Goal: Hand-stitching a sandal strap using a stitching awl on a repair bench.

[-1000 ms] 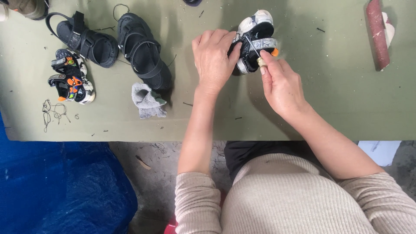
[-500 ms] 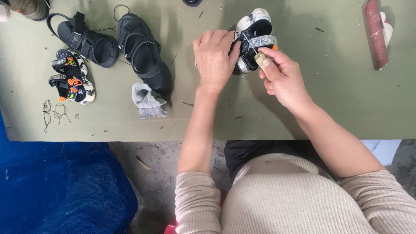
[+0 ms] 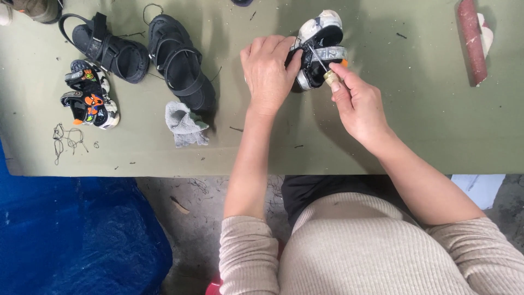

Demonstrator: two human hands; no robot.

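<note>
Left hand (image 3: 268, 74) clasps a small grey-and-black child's sandal (image 3: 319, 46) on the olive-green table (image 3: 382, 147); right hand (image 3: 357, 104) pinches a thin metal awl (image 3: 319, 64) against its strap.

Count on the tabletop (image 3: 382, 147), taking the grey cloth (image 3: 185, 125) as landmark: two black sandals (image 3: 106, 49) (image 3: 180, 63) above it, two small children's shoes, one colourful (image 3: 90, 98) to its left and one grey-and-black (image 3: 319, 46) to its right. One thin pointed tool (image 3: 322, 68) beside that right-hand shoe, one reddish roll (image 3: 471, 41) far right of the cloth, one tangle of thread scraps (image 3: 68, 139) far left; two hands (image 3: 267, 74) (image 3: 357, 104) in view.
</note>
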